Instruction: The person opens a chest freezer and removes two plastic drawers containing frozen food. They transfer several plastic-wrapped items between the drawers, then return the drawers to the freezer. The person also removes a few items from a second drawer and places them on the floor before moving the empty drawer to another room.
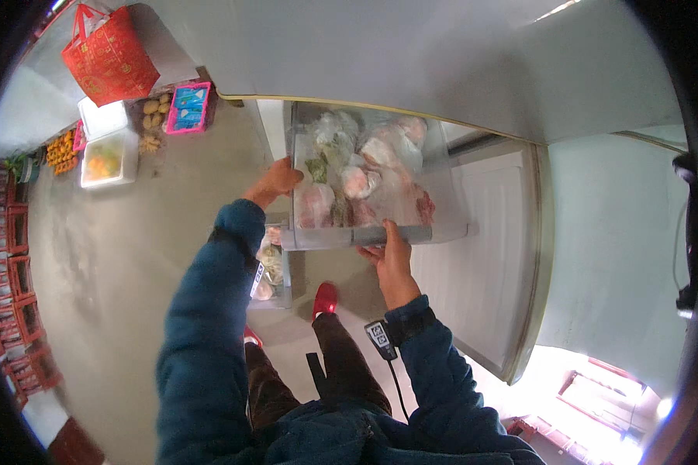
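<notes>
A clear plastic freezer drawer (320,238) juts out of the fridge's lower compartment, loaded with bagged food (378,151). Some of the bags hold pinkish, meat-like pieces, and a greenish item (316,170) lies among them. My left hand (279,180) grips the drawer's left side wall, its fingertips partly hidden by the wall. At the front, my right hand (392,261) holds the grey handle strip (392,234), thumb on top and fingers beneath. A second clear drawer (279,299) with bagged food stands on the floor, partly covered by my left sleeve.
The open fridge door (477,244) stands to the right. On the floor at left are a white foam box (109,177), a pink basket (206,110) and potatoes (154,113). A red bag (113,58) stands behind them. Red-brown wooden furniture (17,279) lines the far left.
</notes>
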`<state>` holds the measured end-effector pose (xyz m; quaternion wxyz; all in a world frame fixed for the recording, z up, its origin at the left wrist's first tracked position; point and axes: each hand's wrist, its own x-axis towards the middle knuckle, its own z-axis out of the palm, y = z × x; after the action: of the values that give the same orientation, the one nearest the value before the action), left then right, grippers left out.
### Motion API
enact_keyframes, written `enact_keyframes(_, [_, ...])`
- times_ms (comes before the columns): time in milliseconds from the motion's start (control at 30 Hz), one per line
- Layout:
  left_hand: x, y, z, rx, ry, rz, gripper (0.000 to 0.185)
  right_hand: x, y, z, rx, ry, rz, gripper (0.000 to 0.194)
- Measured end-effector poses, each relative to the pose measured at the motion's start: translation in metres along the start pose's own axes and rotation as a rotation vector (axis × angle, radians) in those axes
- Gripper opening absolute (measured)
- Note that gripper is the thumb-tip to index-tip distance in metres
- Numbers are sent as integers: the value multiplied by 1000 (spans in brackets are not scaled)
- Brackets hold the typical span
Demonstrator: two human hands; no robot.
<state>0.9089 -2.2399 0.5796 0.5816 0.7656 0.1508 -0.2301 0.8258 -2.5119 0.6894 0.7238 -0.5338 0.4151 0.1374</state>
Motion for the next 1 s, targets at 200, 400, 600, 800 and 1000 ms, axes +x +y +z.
enact_keyframes(200, [-77,-47,24,191,65,127,44,-48,58,-50,7,17,144,40])
enact_keyframes(400, [-213,-183,80,-178,176,-112,56,-88,123,-106,-240,-32,252,38])
enact_keyframes(600, [-386,-287,129,-698,477,-488,43,-92,214,-116,-708,-143,263,33])
enact_keyframes(800, [-455,-383,162,-612,659,-516,33,-62,322,-80,-1214,-446,36,40])
enact_keyframes(1000, [-485,-472,191,-1234,908,-699,40,-43,436,-40,-1395,-586,27,40])
